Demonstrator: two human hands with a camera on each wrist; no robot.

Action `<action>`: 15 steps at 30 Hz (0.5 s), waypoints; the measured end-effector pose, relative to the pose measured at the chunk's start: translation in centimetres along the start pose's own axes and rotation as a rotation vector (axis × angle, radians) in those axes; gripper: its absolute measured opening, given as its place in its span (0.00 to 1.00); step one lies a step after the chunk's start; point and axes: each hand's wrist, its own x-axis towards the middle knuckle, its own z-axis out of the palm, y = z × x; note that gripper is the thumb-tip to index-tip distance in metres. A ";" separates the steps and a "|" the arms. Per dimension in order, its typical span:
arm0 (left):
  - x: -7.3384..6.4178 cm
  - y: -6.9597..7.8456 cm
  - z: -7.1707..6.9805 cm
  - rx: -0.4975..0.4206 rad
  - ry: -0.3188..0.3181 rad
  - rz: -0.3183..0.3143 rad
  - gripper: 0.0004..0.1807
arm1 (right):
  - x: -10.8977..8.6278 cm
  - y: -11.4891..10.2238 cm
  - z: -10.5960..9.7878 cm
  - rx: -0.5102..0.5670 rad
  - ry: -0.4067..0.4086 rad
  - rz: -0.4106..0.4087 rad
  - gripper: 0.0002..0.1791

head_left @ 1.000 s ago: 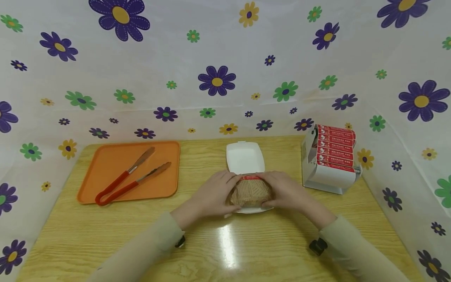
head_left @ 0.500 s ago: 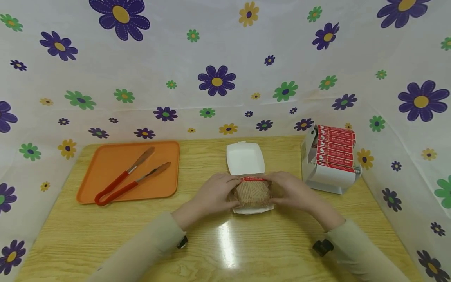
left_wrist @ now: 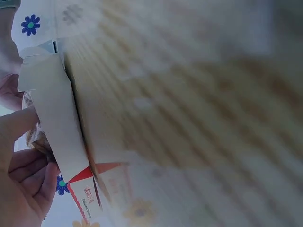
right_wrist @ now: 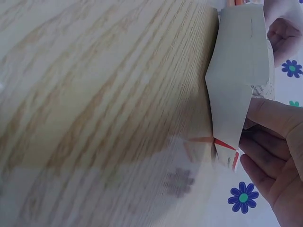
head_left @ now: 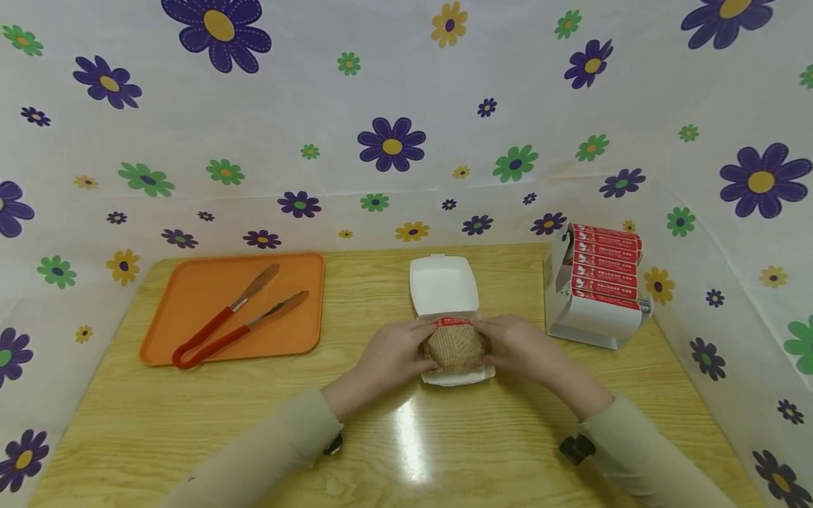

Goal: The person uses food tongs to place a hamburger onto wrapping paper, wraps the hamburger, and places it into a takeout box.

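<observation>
A burger wrapped in brown printed paper point(head_left: 454, 347), with a red band along its far side, sits in the bottom half of an open white burger box point(head_left: 459, 378). The lid point(head_left: 442, 284) lies folded back, away from the person. My left hand point(head_left: 392, 358) holds the wrapped burger from the left, fingers at its far side and thumb at the near side. On the opposite side my right hand point(head_left: 522, 351) grips it the same way. In the left wrist view the box wall point(left_wrist: 59, 116) hides most of the burger; the right wrist view shows only a sliver of wrapper point(right_wrist: 261, 91).
An orange tray point(head_left: 305, 339) on the left bears red-handled tongs point(head_left: 212, 336). At the right stands a metal holder point(head_left: 602, 321) with several red-and-white folded cartons point(head_left: 605, 262). Flower-printed sheeting point(head_left: 394, 85) encloses the wooden table point(head_left: 356, 451) at the back and sides.
The wrapped burger appears slightly lower in the box, and more of the box's front edge shows. Both hands have shifted a little toward the person, still at its sides.
</observation>
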 end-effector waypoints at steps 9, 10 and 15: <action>-0.4 0.0 0.0 -0.041 -0.062 -0.006 0.38 | 0.1 0.1 0.2 0.001 0.003 0.000 0.32; -0.4 0.0 0.0 -0.044 -0.069 -0.005 0.37 | 0.1 0.1 0.2 0.000 0.004 0.000 0.32; -0.4 0.1 0.3 -0.069 -0.049 -0.038 0.36 | 0.2 0.0 0.5 -0.001 0.016 -0.003 0.33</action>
